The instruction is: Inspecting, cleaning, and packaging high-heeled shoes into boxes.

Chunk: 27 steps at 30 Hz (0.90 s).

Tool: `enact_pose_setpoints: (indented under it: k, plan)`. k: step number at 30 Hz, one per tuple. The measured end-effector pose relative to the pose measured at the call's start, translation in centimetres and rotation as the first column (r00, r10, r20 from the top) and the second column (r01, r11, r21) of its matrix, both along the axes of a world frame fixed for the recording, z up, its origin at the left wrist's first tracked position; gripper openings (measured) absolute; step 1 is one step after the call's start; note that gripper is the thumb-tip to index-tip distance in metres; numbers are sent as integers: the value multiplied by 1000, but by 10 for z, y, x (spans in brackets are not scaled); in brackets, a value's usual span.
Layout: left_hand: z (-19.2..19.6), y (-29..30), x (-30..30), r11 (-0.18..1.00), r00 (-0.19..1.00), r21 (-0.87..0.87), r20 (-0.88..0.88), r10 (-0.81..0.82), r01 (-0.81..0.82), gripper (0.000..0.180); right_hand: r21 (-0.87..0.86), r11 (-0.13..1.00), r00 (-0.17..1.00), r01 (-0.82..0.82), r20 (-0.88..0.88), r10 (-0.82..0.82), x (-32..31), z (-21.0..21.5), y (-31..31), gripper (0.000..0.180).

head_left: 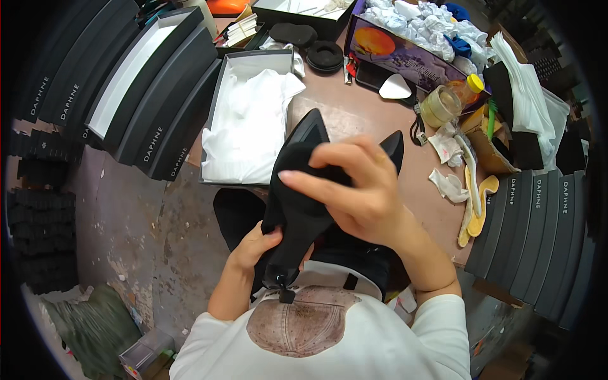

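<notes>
Shoe in hand: a black, pointed-toe, high-heeled shoe (294,235), held in front of the body near the table, toe to the far side, heel toward the white shirt (386,342).
Left hand (252,248): closed around the narrow heel end, thumb on the left side, fingertips just showing on the right.
Right hand (362,190): partly curled over the front half, thumb and forefinger a little apart at a rounded black patch; whether they pinch a separate pad cannot be told.
Good handling: a firm grip at the heel should suit, letting the right fingers press lightly and evenly, nails off the dark surface.
Second toe: a matching black pointed toe (394,151), right of the right hand.
Far left: an open dark-grey shoebox (259,61) with white tissue paper (247,120).
Far right: a clear jar (440,106) on the pinkish-brown table (339,96).
</notes>
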<state>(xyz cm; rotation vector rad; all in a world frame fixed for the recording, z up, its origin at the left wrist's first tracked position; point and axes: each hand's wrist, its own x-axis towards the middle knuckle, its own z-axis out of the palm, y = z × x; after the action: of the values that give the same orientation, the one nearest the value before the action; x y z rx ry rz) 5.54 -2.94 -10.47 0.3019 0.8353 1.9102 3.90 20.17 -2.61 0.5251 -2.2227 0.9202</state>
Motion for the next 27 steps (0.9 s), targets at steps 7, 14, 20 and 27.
enact_pose_setpoints:
  k: [7,14,20,27]
  plan:
    - [26,-25,-34,978,976,24,-55,209,-208,52,-154,936,871,317,439,-223,31,-23,83,50]
    - [57,-24,-128,681,884,-623,-462,76,-384,46,-706,466,610,533,703,366,128,-53,81,67]
    - [65,0,-122,373,2,-107,-963,-270,-922,31,-758,308,617,575,650,445,129,-77,58,67]
    - [15,55,17,656,371,-246,-927,55,-714,20,-912,-107,621,395,180,763,125,-127,97,59]
